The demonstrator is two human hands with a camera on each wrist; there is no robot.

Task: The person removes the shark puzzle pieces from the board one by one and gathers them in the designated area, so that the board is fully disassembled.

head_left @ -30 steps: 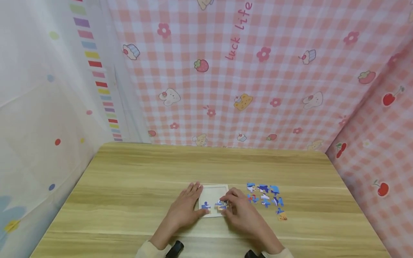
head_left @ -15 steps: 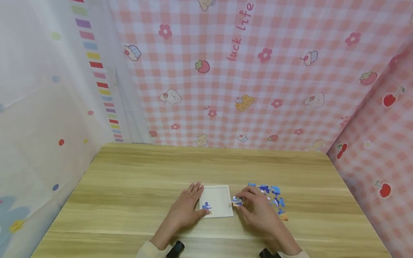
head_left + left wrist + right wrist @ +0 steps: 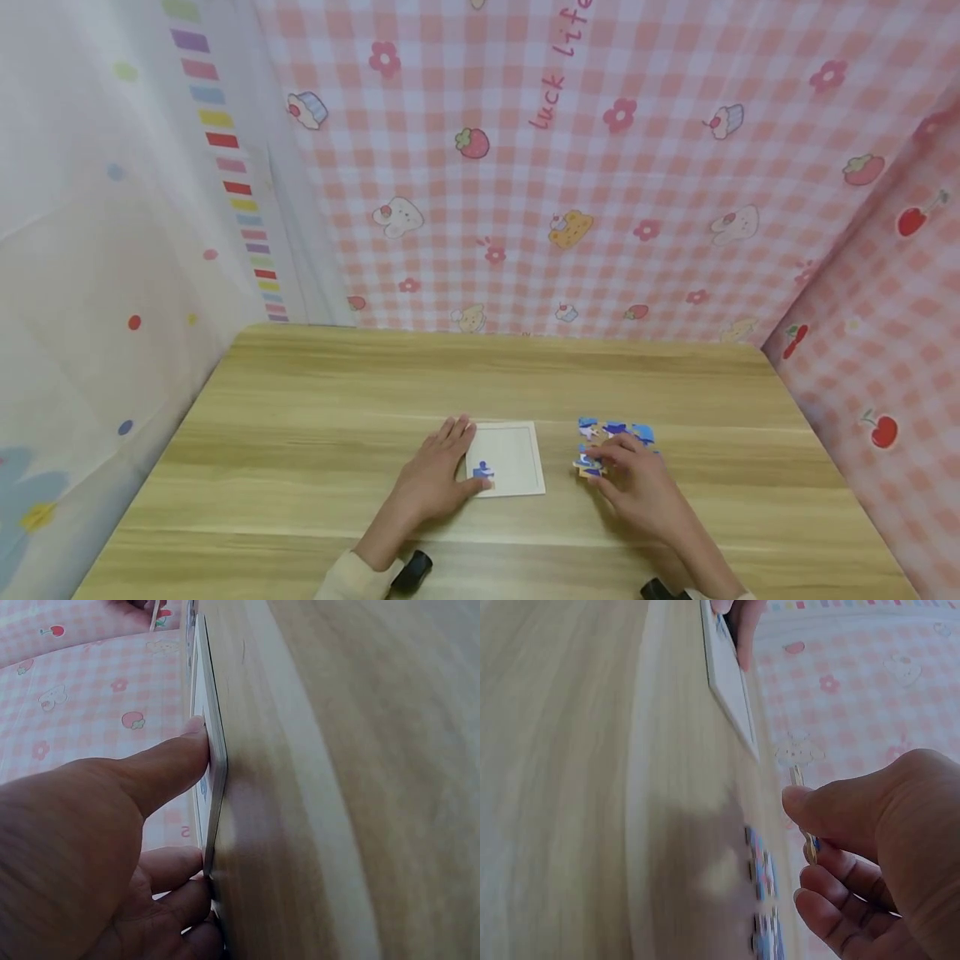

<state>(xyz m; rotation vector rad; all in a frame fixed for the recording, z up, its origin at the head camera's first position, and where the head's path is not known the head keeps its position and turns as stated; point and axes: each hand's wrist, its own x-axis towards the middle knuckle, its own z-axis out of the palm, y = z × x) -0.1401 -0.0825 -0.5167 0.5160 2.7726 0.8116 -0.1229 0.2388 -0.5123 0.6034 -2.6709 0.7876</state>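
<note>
My left hand [image 3: 429,482] rests along the left edge of a white puzzle board [image 3: 517,457], with its thumb on the board's lower left part. In the left wrist view that thumb presses on the face, and the other fingers lie at the edge. One blue puzzle piece [image 3: 482,469] sits in the board's lower left corner, by the thumb. To the right of the board, my right hand [image 3: 647,490] pinches another puzzle piece [image 3: 587,465] between thumb and fingers. The right wrist view shows this piece edge-on, raised off the table.
Several loose puzzle pieces [image 3: 642,432] lie right of the board, partly hidden by my right hand. In the right wrist view, some pieces [image 3: 761,862] lie flat on the wooden table [image 3: 375,375]. A pink checked cloth [image 3: 517,167] hangs behind the table.
My right hand has lifted the pinched puzzle piece off the board and carried it right, towards the loose pieces. My left hand has stayed on the board.
</note>
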